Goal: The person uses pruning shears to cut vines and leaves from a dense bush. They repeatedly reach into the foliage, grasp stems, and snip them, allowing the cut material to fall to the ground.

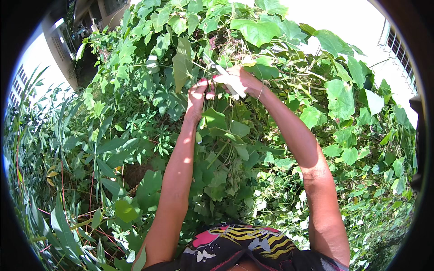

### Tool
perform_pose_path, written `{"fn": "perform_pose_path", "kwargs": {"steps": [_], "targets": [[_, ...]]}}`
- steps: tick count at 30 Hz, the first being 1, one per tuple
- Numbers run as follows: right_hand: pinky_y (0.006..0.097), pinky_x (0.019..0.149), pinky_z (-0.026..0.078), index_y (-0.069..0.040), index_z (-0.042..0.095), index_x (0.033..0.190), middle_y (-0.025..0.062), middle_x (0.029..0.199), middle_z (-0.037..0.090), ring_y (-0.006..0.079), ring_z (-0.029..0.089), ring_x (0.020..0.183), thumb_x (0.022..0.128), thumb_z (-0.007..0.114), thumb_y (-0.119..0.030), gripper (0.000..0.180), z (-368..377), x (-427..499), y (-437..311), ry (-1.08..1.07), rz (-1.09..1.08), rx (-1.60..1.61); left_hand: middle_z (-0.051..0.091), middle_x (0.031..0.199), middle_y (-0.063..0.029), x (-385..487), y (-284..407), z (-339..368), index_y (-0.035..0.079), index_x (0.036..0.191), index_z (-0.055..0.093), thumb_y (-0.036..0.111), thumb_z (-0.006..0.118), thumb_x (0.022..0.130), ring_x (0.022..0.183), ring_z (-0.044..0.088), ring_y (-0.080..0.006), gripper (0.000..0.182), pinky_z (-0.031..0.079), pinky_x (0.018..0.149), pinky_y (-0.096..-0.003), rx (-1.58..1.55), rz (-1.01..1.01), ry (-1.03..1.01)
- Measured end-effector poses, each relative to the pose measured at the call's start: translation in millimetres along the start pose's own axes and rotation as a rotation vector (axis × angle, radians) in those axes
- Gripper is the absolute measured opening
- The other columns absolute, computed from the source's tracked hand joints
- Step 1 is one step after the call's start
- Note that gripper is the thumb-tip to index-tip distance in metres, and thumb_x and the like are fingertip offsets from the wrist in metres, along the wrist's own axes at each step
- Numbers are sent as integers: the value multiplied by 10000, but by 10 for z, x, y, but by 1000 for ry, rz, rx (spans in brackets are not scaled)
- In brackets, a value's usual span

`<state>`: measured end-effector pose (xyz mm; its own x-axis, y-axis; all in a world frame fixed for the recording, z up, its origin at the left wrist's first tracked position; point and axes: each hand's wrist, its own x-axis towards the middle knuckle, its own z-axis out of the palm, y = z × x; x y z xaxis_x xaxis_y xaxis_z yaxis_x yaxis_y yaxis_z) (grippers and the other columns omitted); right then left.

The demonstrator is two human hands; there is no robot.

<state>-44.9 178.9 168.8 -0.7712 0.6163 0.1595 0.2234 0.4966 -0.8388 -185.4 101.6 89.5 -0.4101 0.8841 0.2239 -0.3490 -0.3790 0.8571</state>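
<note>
In front of me, my right hand (242,79) is wrapped around a slim tool with a pale handle (234,88), which looks like a knife. Its narrow grey end points up and to the left among the vine stems. My left hand (198,96) is just left of it, fingers pinched on a thin green vine stem (202,67). A broad vine leaf (182,64) hangs above the left fingers. Glare and the fingers hide exactly where the tool meets the stems. Below the hands dangle leafy vine strands (215,118) and a pale bud (199,137).
A dense mound of leafy vines (135,61) rises ahead and spreads right. Long-leaved plants with reddish stalks (101,149) crowd the left. A white wall (35,57) and part of a house (110,15) stand behind; a barred window (400,50) is at upper right.
</note>
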Motion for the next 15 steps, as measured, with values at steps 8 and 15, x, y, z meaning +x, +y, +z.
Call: {"fn": "perform_pose_path", "kwargs": {"steps": [8,15], "targets": [[299,489,476,-47,643,726,50,566,617,154,586,475,732,612,-454,409,52,-41,-25,-15,5,-390,595,758,-57,-67,0,-260,25,866,566,256,551,861,629,562,-133,232,450,554,-229,6,90,34],[369,673,458,-5,600,1011,177,841,630,250,605,722,721,624,-409,498,129,-929,402,197,51,-343,586,724,-91,-81,-167,-966,17,813,553,213,576,847,562,550,-183,200,456,532,-327,-58,142,446]]}}
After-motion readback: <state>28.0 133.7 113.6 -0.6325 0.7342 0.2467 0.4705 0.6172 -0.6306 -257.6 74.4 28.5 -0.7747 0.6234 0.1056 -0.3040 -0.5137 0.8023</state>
